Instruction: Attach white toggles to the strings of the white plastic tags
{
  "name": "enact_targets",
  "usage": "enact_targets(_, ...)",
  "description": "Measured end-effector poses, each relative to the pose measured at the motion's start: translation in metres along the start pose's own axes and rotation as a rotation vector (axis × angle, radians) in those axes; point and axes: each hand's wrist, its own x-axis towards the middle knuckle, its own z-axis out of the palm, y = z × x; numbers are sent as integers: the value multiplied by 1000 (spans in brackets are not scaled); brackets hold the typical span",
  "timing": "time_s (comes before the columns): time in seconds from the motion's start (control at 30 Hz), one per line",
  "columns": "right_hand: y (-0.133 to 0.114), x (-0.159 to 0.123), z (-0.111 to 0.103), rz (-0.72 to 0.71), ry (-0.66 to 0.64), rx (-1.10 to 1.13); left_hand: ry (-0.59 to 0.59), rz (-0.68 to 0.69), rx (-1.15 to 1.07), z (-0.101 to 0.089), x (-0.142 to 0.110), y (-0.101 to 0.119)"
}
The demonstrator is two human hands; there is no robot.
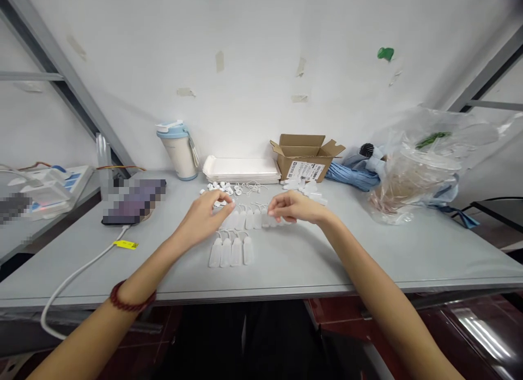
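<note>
Over the middle of the table, my left hand [204, 213] is closed in a loose pinch, with thumb and index tips nearly meeting. Whatever lies between them is too small to make out. My right hand [296, 206] hovers across from it, fingers curled together and thumb close to the index; anything held there is hidden. Between and below the hands lie two rows of translucent white tags with looped cords: a back row [250, 219], partly covered by the hands, and a front row [236, 252]. Behind are a pile of small white corded pieces [237, 189] and loose translucent tags [304, 187].
Along the wall stand a cream tumbler [180, 154], a stack of white sheets or envelopes [243, 170], an open cardboard box [304, 170] and a blue cloth bundle [353, 175]. A bagged container [420, 178] sits right. A phone [134, 201] with a white cable [85, 268] lies left.
</note>
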Motion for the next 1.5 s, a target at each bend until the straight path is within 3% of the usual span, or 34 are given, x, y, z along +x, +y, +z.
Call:
enact_targets(0.1, 18, 2, -21, 18, 358, -161, -63, -11, 20, 14, 40, -8)
enact_targets(0.17, 35, 4, -35, 28, 624, -421, -87, 21, 62, 27, 66, -13)
enact_targets(0.2, 43, 5, -41, 31, 720, -553, -98, 42, 94, 34, 77, -15)
enact_targets(0.27, 59, 6, -53, 44, 792, -699, -135, 80, 169, 47, 95, -18)
enact_targets(0.47, 78, 7, -66, 111, 793, -917, -299, 255, 342, 73, 120, -32)
enact_targets(0.57, 80, 10, -63, 91, 742, -983, -301, 290, 359, 77, 123, -38)
enact_targets(0.7, 80, 16, -56, 86, 677, -1052, -256, 277, 350, 75, 119, -40)
enact_targets(0.93, 80, 26, -47, 66, 735, -1210, -66, 226, 278, 57, 101, -51)
enact_targets(1.13, 89, 29, -49, 57, 695, -1228, 56, 188, 236, 50, 90, -50)
enact_targets(1.3, 93, 28, -53, 89, 702, -1201, -48, 233, 270, 55, 84, -43)
enact_targets(1.5, 90, 32, -50, 96, 715, -1200, -135, 159, 350, 54, 82, -47)
